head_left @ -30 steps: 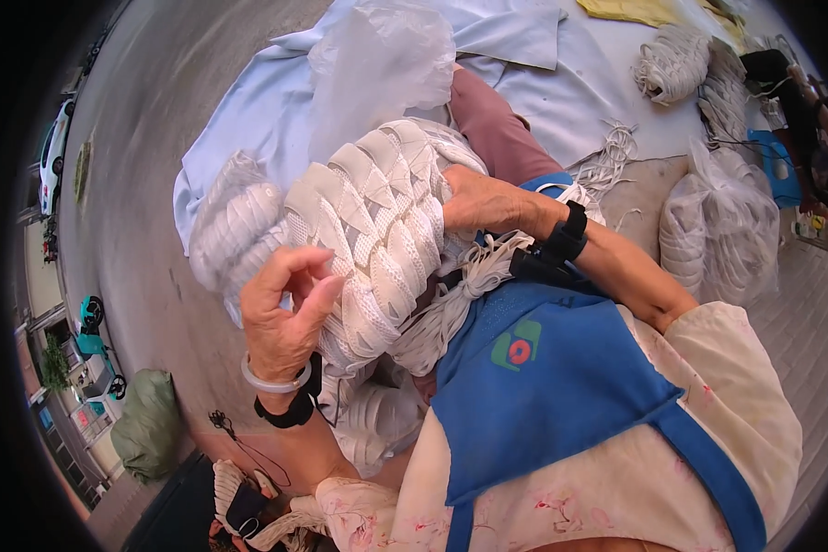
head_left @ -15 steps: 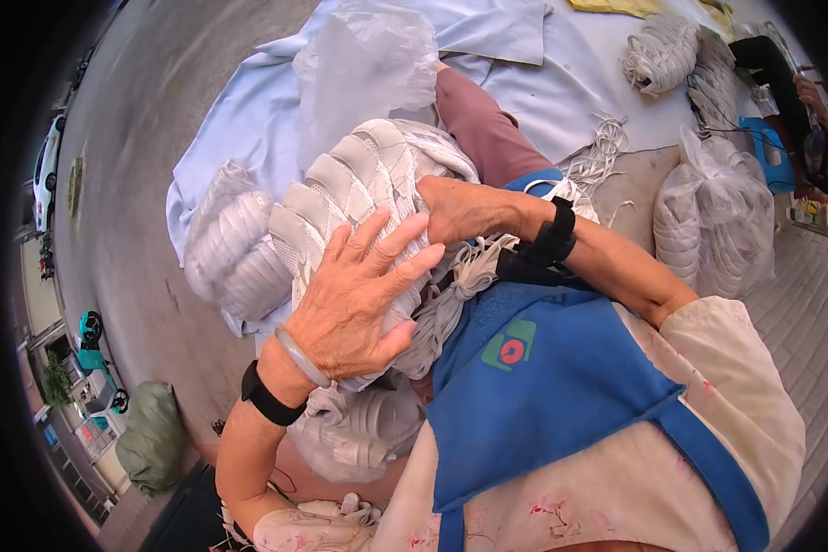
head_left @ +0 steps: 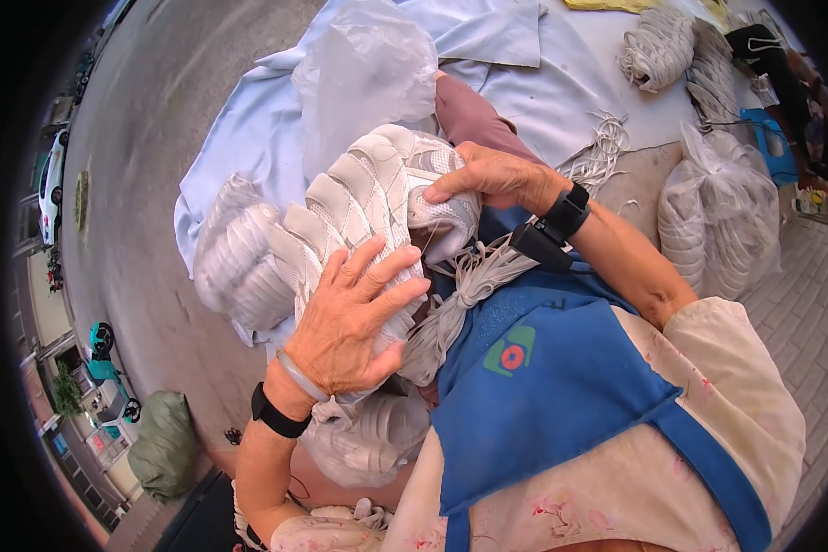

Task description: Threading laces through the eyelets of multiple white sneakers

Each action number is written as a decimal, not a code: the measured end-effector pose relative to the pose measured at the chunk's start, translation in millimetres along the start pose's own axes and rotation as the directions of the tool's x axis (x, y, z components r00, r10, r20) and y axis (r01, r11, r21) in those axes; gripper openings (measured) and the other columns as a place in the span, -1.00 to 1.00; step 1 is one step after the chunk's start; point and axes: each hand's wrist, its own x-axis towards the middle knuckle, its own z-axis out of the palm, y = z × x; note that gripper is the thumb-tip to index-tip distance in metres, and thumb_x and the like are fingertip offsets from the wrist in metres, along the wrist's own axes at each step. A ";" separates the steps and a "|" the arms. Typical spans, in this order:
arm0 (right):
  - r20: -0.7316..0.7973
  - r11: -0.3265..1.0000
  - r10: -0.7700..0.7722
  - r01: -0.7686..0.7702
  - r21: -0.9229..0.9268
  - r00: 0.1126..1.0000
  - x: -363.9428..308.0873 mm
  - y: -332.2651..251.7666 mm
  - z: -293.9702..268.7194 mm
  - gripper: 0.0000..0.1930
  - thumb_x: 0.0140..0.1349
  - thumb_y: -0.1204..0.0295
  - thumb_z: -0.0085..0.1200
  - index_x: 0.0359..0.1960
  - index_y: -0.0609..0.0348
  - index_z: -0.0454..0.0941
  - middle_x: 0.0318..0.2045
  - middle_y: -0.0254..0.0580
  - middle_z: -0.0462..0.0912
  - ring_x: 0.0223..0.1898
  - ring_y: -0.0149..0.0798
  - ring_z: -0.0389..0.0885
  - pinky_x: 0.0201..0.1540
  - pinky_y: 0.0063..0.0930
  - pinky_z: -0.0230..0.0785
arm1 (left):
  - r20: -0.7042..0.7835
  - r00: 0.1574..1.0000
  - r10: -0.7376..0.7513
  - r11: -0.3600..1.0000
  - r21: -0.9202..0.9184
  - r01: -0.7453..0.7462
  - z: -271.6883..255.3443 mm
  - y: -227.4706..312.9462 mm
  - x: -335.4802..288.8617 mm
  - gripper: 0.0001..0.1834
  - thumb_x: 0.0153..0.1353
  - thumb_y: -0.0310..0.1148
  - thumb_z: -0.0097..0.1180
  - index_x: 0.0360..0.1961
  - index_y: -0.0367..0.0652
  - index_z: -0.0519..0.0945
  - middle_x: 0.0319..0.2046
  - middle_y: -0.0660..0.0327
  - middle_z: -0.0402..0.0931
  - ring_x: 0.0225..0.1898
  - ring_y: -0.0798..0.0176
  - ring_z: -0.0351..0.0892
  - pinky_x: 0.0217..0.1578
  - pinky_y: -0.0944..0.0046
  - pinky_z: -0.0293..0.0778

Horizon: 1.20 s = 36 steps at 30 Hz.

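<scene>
Closest in, below both hands, spreads a blue cloth apron (head_left: 543, 405). The left hand (head_left: 351, 317) lies with its fingers spread and slightly bent, resting against a stack of shoe uppers (head_left: 359, 198) without closing around it. The right hand (head_left: 499, 179) pinches the stack's end, thumb on the pale fabric, the other fingers mostly hidden. The stack runs from under the left hand up to the right thumb: a curved, ribbed roll of overlapping white and greyish layers, part mesh, part smooth panel. Just below the right hand is a tied bundle of flat grey laces (head_left: 465, 296). Beneath the left wrist sits a clear plastic bag (head_left: 368, 446). Beyond the left fingers, a plastic-wrapped bundle (head_left: 239, 262) has similar ribs; above the grip, a crumpled translucent bag (head_left: 363, 83) lies over light-blue cloth (head_left: 248, 138).
</scene>
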 end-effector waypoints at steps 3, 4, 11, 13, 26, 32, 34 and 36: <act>-0.043 0.994 -0.062 0.065 0.084 0.997 8.8 12.0 8.8 -0.55 0.06 0.50 0.28 0.02 0.33 0.49 -0.13 -0.13 0.64 -0.18 -0.32 0.63 -0.09 -0.45 0.52 | -0.022 0.999 -0.027 1.000 -0.002 0.027 2.0 0.9 3.2 -0.31 -0.21 -0.32 0.12 0.12 -0.02 0.42 0.28 0.15 0.22 0.30 -0.13 0.12 0.23 -0.22 0.05; -0.095 0.986 -0.084 0.096 0.133 0.992 13.7 19.2 11.3 -0.54 0.07 0.49 0.28 0.03 0.34 0.48 -0.12 -0.13 0.63 -0.18 -0.31 0.63 -0.10 -0.45 0.53 | -0.034 0.999 -0.027 1.000 -0.001 0.027 1.7 -0.2 5.9 -0.31 -0.19 -0.33 0.13 0.13 -0.02 0.42 0.27 0.14 0.22 0.30 -0.13 0.12 0.24 -0.21 0.05; -0.155 0.987 -0.102 0.119 0.111 0.983 -2.8 47.1 34.0 -0.55 0.25 0.35 0.06 0.13 0.31 0.39 0.00 -0.20 0.54 -0.03 -0.42 0.50 0.02 -0.52 0.37 | -0.107 0.990 -0.089 0.995 -0.057 0.084 6.2 1.4 11.1 -0.31 -0.09 -0.25 0.23 0.16 -0.04 0.40 0.23 0.01 0.24 0.30 -0.16 0.11 0.24 -0.18 0.06; -0.086 0.969 -0.119 0.135 0.209 0.989 -10.9 44.4 34.2 -0.43 0.20 0.25 0.19 0.17 0.34 0.34 0.06 -0.17 0.51 0.05 -0.38 0.46 0.13 -0.48 0.31 | -0.158 0.979 -0.127 0.991 0.018 0.131 7.1 5.3 4.5 -0.28 -0.07 -0.18 0.27 0.18 -0.07 0.38 0.23 -0.03 0.23 0.29 -0.20 0.12 0.25 -0.18 0.05; -0.257 0.953 -0.170 0.226 0.204 0.951 -14.8 63.1 13.5 -0.39 0.04 0.42 0.32 0.11 0.40 0.34 -0.04 -0.09 0.56 -0.03 -0.32 0.54 0.08 -0.41 0.39 | -0.294 0.507 -0.810 0.508 -0.785 0.356 57.8 16.2 -140.0 -0.11 -0.02 -0.26 0.25 0.34 -0.29 0.14 0.35 -0.03 0.06 0.38 0.04 0.05 0.34 0.03 -0.08; -0.384 0.928 -0.262 0.340 0.151 0.885 -9.1 58.7 18.4 -0.44 0.08 0.41 0.28 0.07 0.47 0.37 -0.13 -0.07 0.59 -0.17 -0.32 0.61 -0.14 -0.50 0.50 | -0.353 0.601 -0.717 0.599 -0.754 0.272 103.9 34.6 -74.6 0.27 -0.29 -0.02 0.52 0.38 -0.21 0.01 0.36 -0.07 0.02 0.38 -0.06 0.01 0.34 0.03 -0.05; -0.458 0.952 -0.291 0.301 -0.052 0.840 -6.3 60.5 11.1 -0.45 0.08 0.35 0.27 0.03 0.47 0.41 -0.14 -0.06 0.59 -0.19 -0.31 0.60 -0.15 -0.49 0.48 | -0.434 0.596 -0.676 0.672 -0.695 0.256 104.7 31.6 -53.0 0.26 -0.31 0.02 0.53 0.37 -0.19 0.05 0.35 -0.09 0.03 0.37 -0.09 0.03 0.33 0.02 -0.02; -0.524 0.939 -0.338 0.238 -0.249 0.782 -5.9 60.9 3.8 -0.46 0.08 0.29 0.26 0.00 0.47 0.45 -0.16 -0.05 0.59 -0.20 -0.30 0.60 -0.16 -0.49 0.46 | -0.572 0.592 -0.568 0.811 -0.513 0.281 100.6 29.5 -39.1 0.15 -0.29 0.02 0.51 0.32 -0.18 0.18 0.33 -0.12 0.06 0.34 -0.14 0.09 0.30 -0.01 0.05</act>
